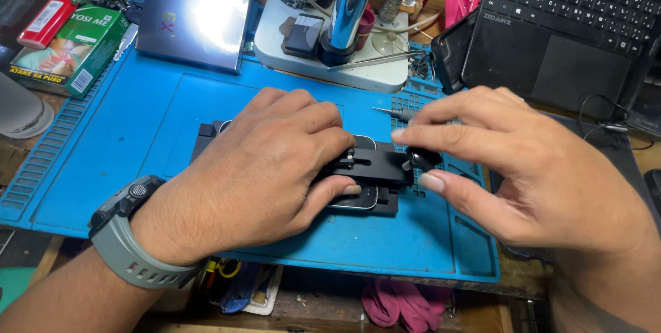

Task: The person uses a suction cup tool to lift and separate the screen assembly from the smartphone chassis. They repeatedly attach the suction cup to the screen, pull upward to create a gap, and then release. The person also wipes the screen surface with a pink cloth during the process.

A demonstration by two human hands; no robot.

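Two bare hands work on a black phone clamp point(368, 168) sitting on the blue mat point(138, 140). The left hand point(255, 174) lies flat on it, fingers curled over a phone point(358, 199). The right hand point(523, 168) pinches the clamp's black knob point(421, 159). The clamp looks hard and heavy; the glass phone looks breakable, so hold the sides.

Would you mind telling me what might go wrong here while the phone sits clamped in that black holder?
1. The right hand pinches the knob of the black clamp holder; over-tightening might stress the phone held in it.
2. The left hand covers most of the phone, so any misalignment in the holder would be hard to notice.
3. A screwdriver lies loose on the blue mat just behind the right hand's fingers and could be knocked away.
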